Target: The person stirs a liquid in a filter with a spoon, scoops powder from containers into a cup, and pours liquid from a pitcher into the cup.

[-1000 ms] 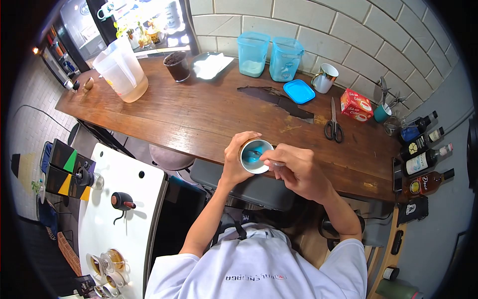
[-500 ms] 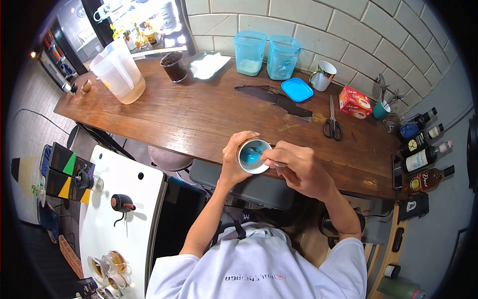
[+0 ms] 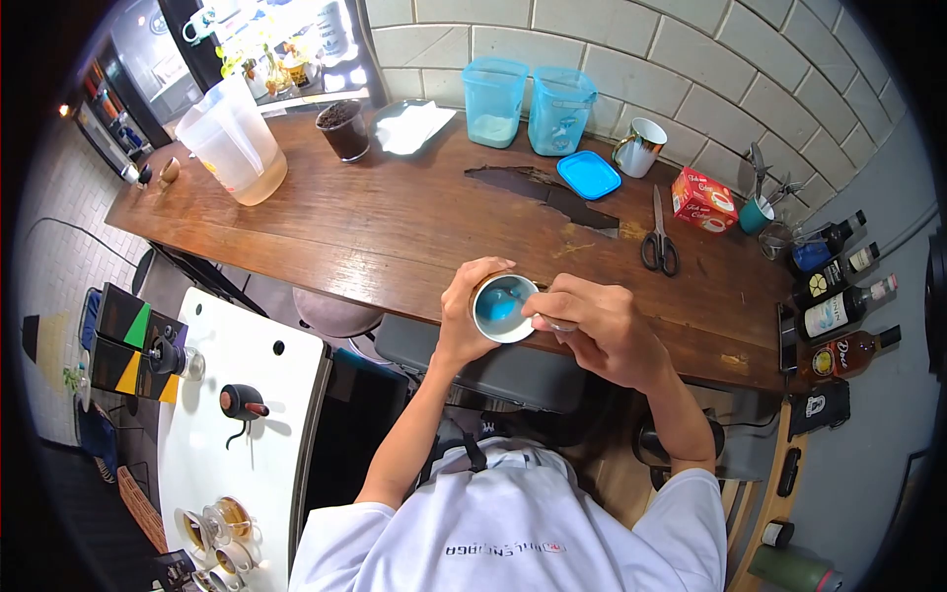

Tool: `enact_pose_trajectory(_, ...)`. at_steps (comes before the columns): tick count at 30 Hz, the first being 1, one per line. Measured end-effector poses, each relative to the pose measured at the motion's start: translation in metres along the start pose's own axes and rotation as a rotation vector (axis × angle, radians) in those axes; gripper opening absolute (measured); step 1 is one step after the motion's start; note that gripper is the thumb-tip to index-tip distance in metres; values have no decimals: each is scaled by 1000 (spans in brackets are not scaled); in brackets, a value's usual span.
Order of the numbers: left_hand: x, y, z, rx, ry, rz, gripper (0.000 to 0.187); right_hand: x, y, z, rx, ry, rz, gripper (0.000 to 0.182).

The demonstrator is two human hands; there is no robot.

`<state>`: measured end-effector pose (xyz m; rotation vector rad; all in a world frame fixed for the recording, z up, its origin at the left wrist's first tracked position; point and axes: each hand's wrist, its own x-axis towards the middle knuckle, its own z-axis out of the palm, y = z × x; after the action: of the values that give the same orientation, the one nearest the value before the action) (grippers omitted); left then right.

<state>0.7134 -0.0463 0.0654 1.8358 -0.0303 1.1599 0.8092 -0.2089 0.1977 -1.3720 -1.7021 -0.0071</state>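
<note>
A white cup (image 3: 490,332) with bright blue contents is tilted toward the camera near the counter's front edge. My left hand (image 3: 466,314) is wrapped round its left side. At the cup's right rim, my right hand (image 3: 604,331) pinches a metal spoon (image 3: 562,325). The spoon's lower end is inside the cup, and my fingers hide part of it.
The wooden counter (image 3: 385,217) holds a pitcher (image 3: 232,143), two blue containers (image 3: 493,104), a blue lid (image 3: 589,175), a mug (image 3: 640,148), scissors (image 3: 658,242) and a red box (image 3: 703,200). Bottles (image 3: 834,314) stand at the right. A white table (image 3: 242,335) is lower left.
My right hand has shifted slightly to the right with the spoon. The cup and my left hand have stayed in place.
</note>
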Motion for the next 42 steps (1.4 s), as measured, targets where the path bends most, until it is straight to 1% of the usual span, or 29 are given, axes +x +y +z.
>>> enact_pose_trajectory(2,0,0,0,6,-3,3,73,0,-1,-2,49,-44,-5,25)
enact_pose_trajectory(5,1,2,0,-24,-2,-1,73,0,-1,1,28,-94,12,27)
enact_pose_trajectory(12,-1,-2,1,-4,4,0,73,3,2,0,28,-36,-11,28)
enact_pose_trajectory(15,-1,-1,1,-2,8,-4,73,4,0,-4,48,-26,16,28)
enact_pose_trajectory(21,-1,-1,0,-8,0,0,73,2,5,3,91,-68,13,19)
enact_pose_trajectory(27,-2,-2,1,-1,-1,-10,72,4,4,-3,-2,-34,8,22)
enact_pose_trajectory(29,-1,-1,0,-4,-1,-12,72,3,5,-3,109,-22,-20,22)
enact_pose_trajectory(30,-1,-1,0,0,-1,-7,73,3,4,-3,109,-23,-20,22)
enact_pose_trajectory(32,-1,-1,0,4,-1,-1,73,3,1,-2,39,-103,10,24)
enact_pose_trajectory(33,0,-1,0,-1,-3,-5,73,2,2,-1,39,-103,11,24)
enact_pose_trajectory(36,-1,-1,1,-1,-1,-11,73,1,7,1,48,-95,22,26)
enact_pose_trajectory(38,-1,-1,0,8,3,-14,74,2,8,1,61,-48,-15,29)
enact_pose_trajectory(42,0,-1,1,5,1,-5,74,2,3,-5,0,-33,-11,27)
